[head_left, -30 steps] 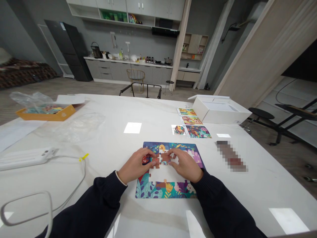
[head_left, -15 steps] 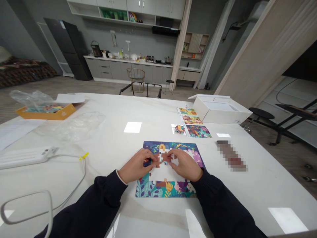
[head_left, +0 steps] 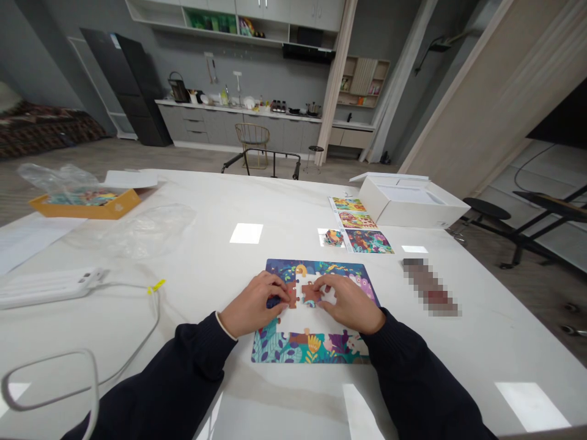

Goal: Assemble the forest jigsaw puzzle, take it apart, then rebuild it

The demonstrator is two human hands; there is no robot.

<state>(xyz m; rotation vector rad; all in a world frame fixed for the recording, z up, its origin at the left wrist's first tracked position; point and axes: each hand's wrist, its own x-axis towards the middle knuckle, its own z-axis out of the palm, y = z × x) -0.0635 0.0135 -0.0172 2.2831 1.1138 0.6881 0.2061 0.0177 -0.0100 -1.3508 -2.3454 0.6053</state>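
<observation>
A colourful jigsaw puzzle lies on the white table, its border filled in and a white area in its middle. My left hand rests at the puzzle's left side, thumb and fingers on a brown piece joined to the left part. In my right hand, between thumb and fingers, is a brown piece with a light blue patch. A narrow white gap separates this piece from the brown one at my left fingertips.
Picture cards and a small stack of pieces lie behind the puzzle, near a white box. An orange tray, a plastic bag and a white power strip with its cable are at left.
My right hand has moved slightly to the right with its brown piece, widening the gap to the left brown piece. My left hand has hardly moved.
</observation>
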